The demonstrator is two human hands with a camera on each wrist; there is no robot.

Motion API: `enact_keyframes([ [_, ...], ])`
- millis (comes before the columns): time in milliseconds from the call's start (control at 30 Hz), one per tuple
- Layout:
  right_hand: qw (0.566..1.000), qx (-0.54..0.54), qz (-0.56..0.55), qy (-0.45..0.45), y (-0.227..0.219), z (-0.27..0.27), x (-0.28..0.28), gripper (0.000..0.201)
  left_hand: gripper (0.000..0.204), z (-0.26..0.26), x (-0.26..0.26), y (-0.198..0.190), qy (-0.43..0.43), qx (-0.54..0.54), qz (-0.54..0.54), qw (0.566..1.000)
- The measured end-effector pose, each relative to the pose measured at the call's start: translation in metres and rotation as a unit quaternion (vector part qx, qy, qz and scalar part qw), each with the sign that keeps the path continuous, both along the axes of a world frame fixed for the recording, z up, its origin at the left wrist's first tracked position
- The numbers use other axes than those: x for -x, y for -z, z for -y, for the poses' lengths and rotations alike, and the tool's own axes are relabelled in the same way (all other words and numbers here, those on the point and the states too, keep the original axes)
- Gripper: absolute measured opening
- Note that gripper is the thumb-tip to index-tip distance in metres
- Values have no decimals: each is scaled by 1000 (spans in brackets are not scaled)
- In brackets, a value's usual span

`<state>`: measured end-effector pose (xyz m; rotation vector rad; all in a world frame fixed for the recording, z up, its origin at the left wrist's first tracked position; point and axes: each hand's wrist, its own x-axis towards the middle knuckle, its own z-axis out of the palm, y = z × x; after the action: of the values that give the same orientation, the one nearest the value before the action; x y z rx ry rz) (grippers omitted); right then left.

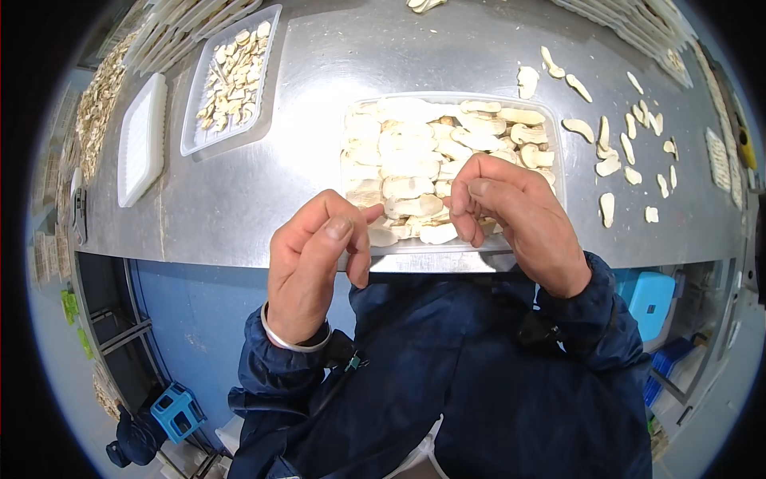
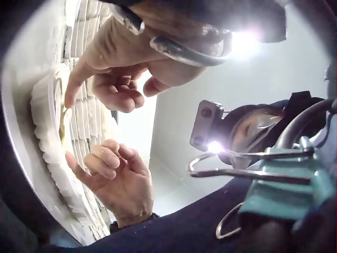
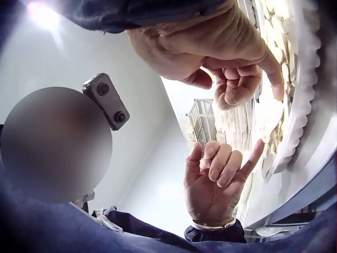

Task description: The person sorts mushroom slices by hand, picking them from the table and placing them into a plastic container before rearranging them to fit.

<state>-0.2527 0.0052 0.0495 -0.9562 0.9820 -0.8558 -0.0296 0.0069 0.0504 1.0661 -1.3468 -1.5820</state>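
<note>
A clear plastic tray at the table's front edge is laid with rows of pale mushroom slices. My left hand, with a bracelet at the wrist, hovers over the tray's front left part. Its little finger reaches out to the slices while the other fingers bend loosely toward the palm. Over the front right part is my right hand, its little finger likewise stretched to the slices and the rest relaxed. Neither hand grips anything.
Loose mushroom slices lie scattered on the metal table to the right. On the left stand a tray of smaller pieces and a white tray. Stacked trays line the back right. A blue stool is on the floor.
</note>
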Motion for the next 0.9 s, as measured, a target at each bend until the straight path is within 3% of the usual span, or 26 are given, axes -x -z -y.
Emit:
enact_keyframes([
  [400, 999, 9, 34, 12, 2, -2, 0, 19, 27, 3, -1, 2, -10, 0, -25, 1000],
  [500, 999, 15, 20, 32, -7, -6, 10, 16, 30, -1, -4, -7, -49, -6, 19, 999],
  [600, 988, 116, -53, 83, -22, -17, 43, 14, 30, 0, -25, 11, -101, 134, 82, 982],
  [700, 911, 205, -266, 238, -28, -24, 109, 12, 20, -2, -39, 28, -151, 152, 146, 966],
  [767, 794, 275, -433, 327, -19, -24, 173, 15, 23, -5, -44, 36, -157, 131, 184, 961],
  [867, 627, 176, -697, 298, -22, -33, 230, 16, 29, -12, -40, 48, -160, 69, 109, 979],
  [900, 634, 175, -706, 263, -16, -35, 239, 16, 30, -14, -40, 50, -157, 55, 92, 982],
])
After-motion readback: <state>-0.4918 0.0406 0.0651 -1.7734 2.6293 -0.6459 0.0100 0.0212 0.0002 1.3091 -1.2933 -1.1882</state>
